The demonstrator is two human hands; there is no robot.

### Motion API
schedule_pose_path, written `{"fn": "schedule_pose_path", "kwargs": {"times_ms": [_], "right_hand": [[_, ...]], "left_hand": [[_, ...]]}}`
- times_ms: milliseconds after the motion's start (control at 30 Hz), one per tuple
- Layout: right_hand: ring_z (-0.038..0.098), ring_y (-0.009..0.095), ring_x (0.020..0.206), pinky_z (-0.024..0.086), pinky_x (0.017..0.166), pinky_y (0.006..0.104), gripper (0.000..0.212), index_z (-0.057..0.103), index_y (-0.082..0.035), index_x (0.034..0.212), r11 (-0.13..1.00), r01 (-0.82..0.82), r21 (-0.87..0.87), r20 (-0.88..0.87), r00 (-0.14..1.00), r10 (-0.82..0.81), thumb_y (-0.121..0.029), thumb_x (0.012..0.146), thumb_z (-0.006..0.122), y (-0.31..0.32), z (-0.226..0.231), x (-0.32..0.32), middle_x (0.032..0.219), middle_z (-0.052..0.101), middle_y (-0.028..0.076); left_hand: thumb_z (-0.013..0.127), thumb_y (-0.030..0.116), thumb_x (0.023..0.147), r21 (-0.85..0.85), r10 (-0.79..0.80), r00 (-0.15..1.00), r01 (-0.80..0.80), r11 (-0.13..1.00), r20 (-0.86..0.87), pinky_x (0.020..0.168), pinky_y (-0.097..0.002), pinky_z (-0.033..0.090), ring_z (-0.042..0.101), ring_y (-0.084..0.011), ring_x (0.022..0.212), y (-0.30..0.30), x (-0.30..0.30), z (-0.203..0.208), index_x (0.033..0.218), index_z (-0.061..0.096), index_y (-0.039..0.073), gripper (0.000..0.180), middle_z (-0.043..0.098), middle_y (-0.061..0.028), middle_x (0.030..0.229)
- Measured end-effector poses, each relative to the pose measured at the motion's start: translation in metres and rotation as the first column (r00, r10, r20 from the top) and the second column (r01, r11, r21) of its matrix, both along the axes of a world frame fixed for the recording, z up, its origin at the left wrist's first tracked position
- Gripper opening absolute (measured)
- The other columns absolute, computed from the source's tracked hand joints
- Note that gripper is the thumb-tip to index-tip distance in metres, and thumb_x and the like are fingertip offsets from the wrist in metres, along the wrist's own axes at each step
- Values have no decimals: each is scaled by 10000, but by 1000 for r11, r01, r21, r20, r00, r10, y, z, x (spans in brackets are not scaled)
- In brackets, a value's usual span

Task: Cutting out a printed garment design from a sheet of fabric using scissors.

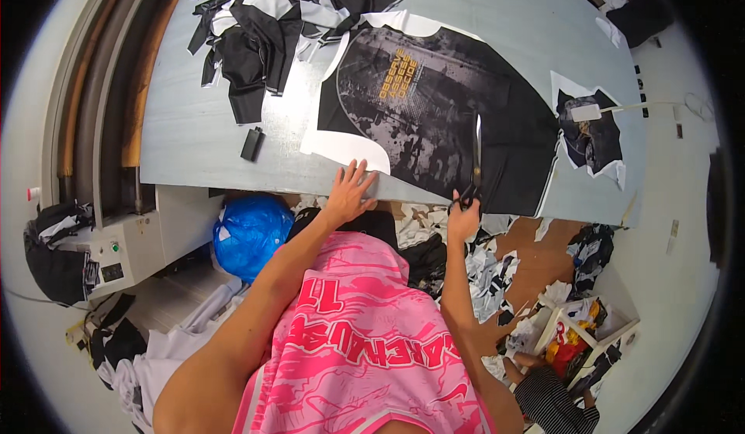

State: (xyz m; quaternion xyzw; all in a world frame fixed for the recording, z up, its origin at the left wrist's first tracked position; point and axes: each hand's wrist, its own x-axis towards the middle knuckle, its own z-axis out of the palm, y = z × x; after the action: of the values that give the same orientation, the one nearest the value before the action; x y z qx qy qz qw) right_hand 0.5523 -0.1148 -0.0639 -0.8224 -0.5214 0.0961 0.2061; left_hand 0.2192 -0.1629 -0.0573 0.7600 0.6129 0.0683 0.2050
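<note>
Scraps (486,279) litter floor (529,249) beside grey table (194,140); right grip (464,218) holds scissors (477,154), left grip (351,197) spread.

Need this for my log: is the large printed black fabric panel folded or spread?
Spread: the printed black fabric panel lies flat on the table, its broad patterned face showing.

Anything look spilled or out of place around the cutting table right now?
Yes: fabric scraps lie strewn over the brown floor to the person's right, odd because they are loose, not gathered. Nothing looks damaged on the printed black fabric panel, where the right hand holds scissors.
</note>
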Motion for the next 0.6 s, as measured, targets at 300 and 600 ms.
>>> {"fn": "schedule_pose_path", "kwargs": {"times_ms": [300, 600], "right_hand": [[632, 222, 566, 449, 556, 425, 447, 613, -13, 748, 946, -312, -85, -209, 934, 289, -358, 952, 811, -104, 15, 7, 611, 622, 108], [422, 59, 642, 348, 564, 286, 425, 641, -9, 772, 803, -436, -406, -846, 511, -150, -352, 984, 777, -182, 48, -25, 660, 505, -47]], "left_hand": [[762, 385, 908, 115, 106, 993, -112, 987, 58, 1223, -657, 261, 246, -467, 1571, 11, 3, -2, 1609, 431, 197, 797, 270, -235, 1707], [773, 377, 908, 30, 209, 977, -208, 978, -32, 1131, -773, 289, 200, -529, 1567, 9, 29, -8, 1608, 441, 302, 779, 202, -251, 1727]]}}
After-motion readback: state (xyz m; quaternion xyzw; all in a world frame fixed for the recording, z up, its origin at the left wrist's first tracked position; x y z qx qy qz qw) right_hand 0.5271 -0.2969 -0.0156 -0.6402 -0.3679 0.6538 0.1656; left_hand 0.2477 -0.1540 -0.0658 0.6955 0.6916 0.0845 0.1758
